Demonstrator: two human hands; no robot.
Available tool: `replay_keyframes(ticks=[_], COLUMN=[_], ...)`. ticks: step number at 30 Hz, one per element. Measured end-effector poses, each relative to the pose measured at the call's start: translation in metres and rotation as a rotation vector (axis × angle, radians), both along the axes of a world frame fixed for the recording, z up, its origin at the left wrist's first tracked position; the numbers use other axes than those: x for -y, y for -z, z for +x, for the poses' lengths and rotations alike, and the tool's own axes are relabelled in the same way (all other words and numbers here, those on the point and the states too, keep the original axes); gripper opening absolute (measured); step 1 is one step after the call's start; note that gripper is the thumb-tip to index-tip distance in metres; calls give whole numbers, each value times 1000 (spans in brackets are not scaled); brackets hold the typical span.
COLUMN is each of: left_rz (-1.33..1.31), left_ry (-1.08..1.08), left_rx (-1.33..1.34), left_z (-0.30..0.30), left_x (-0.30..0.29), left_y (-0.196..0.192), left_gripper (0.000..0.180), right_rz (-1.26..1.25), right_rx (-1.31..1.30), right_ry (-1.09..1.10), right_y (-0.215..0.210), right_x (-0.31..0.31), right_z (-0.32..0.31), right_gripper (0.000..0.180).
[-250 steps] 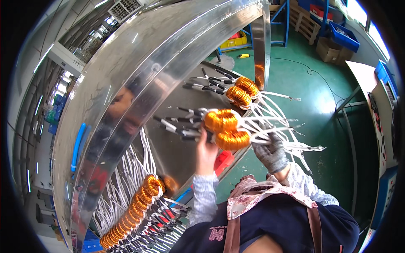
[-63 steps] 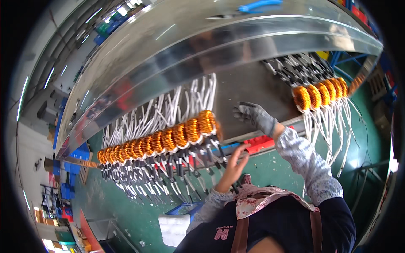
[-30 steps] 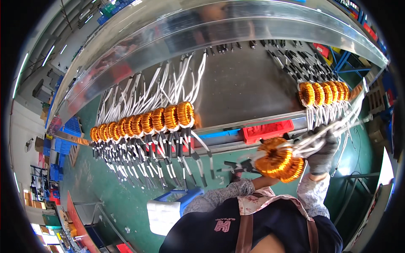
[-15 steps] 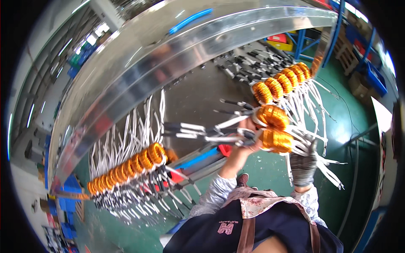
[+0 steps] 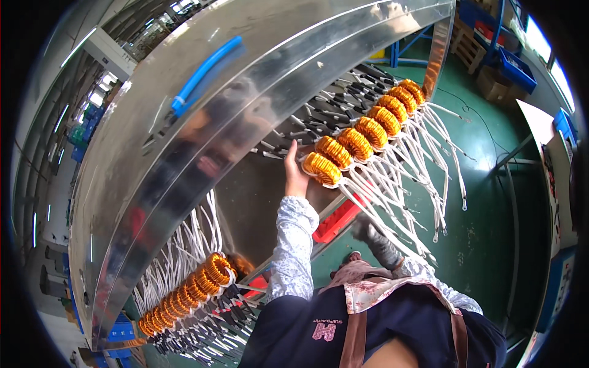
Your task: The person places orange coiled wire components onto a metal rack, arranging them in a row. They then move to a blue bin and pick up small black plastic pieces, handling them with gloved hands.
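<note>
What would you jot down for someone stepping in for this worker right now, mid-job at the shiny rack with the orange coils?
Left hand: bare, raised, touching the nearest orange coil at the near end of the upper row of coils on the metal rack.
Right hand: in a grey glove, low, among the hanging white leads; whether it grips any is unclear.
Done: seven coils hang in the upper row; a second row of coils hangs lower left.
Left: the rack's pegs between the two rows are bare.
</note>
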State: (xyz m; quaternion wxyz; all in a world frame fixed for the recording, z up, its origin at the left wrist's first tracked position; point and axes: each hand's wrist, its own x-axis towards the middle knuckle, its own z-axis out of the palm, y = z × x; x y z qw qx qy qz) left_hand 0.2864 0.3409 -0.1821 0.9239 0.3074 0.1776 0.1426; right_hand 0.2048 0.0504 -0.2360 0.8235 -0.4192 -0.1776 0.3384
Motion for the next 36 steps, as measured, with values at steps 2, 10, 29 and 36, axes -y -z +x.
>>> replay_keyframes(ticks=[2,10,29,36], left_rz=[17,137,1457,998], left_ry=[-24,19,-6,-6], left_rx=[42,-48,-11,-206], left_z=[8,17,-211,-318], left_x=[-3,10,124,110], left_y=[11,16,-41,-31], left_gripper=[36,66,31,28], right_rz=[-19,-287,-148,-165], right_rx=[-313,-271,342,-154], right_ry=[-197,-464,-548,-921], right_y=[46,-30,-188,-145], right_x=[29,76,45,-180], right_z=[-18,-33,-10,-47], right_gripper=[57,51,44,42])
